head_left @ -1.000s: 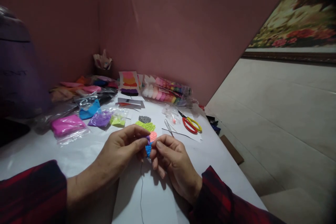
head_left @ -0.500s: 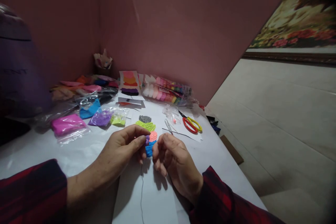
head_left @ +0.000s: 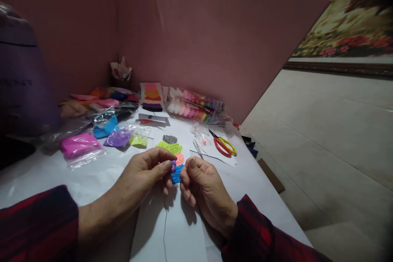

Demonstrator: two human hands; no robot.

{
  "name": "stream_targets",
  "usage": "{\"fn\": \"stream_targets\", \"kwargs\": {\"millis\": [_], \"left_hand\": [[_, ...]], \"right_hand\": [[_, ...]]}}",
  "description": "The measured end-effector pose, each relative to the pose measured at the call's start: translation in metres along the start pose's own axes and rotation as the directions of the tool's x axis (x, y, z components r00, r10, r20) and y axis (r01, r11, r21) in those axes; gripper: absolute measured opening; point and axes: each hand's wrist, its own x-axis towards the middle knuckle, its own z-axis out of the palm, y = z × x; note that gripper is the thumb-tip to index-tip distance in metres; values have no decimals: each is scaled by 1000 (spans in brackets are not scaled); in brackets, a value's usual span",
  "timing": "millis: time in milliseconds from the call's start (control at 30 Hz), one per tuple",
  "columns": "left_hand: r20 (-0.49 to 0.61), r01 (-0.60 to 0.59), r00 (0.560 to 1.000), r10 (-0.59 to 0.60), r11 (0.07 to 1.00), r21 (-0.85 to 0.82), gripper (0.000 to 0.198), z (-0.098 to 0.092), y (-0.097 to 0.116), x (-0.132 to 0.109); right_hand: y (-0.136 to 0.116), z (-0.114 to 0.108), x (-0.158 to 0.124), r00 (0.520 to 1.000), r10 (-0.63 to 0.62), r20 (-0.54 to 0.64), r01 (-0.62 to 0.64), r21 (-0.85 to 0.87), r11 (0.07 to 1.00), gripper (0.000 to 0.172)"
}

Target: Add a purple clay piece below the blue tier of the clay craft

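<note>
Between the thumb and forefinger of my left hand (head_left: 147, 168) is a small lump of purple clay (head_left: 173, 166). My right hand (head_left: 204, 184) is just to its right, thumb and forefinger pinched together; whatever they hold is too small or hidden to make out. Under and beyond the fingers lies a white paper strip (head_left: 172, 229) with textured clay patches: grey (head_left: 170, 139), lime green (head_left: 168, 147), coral (head_left: 179, 159) and blue (head_left: 177, 174). A thin dark thread or drawn line (head_left: 165, 225) runs down the strip below my left hand.
Red-and-yellow scissors (head_left: 224, 146) and a tweezer-like metal tool (head_left: 198, 148) lie to the right. Bagged pink (head_left: 80, 145), purple (head_left: 118, 138) and blue clay (head_left: 106, 127) lie left. Packs of coloured clay (head_left: 196, 106) rest against the pink board (head_left: 208, 41). A purple bottle (head_left: 24, 73) stands far left.
Both hands have shifted very slightly, with the right thumb turned a little more upright. The purple clay is still in my left fingers.
</note>
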Motion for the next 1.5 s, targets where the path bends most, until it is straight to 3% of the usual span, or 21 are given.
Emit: {"fn": "stream_targets", "kwargs": {"millis": [267,400,700,1067,1300,1500], "left_hand": [[60,10,998,-8,1000,-25,19,-2,-6,-1],[82,0,997,0,1000,1,21,-2,-7,-1],[60,39,997,-38,999,-16,36,1,-1,-3],[106,46,993,-42,998,-37,24,1,-5,0],[112,70,991,-73,997,26,37,-1,-6,0],[96,59,993,-73,988,144,33,-3,-9,2]], "right_hand": [[7,1,-2,997,-39,-68,29,-148,989,32],[8,3,-2,998,-57,-41,47,-207,977,29],[7,2,-1,996,-57,-71,44,-180,983,32],[9,0,-1,997,-57,-47,50,-126,991,34],[9,0,-2,996,-53,-69,43,-133,990,39],[6,2,-3,997,-42,-70,30,-168,985,43]]}}
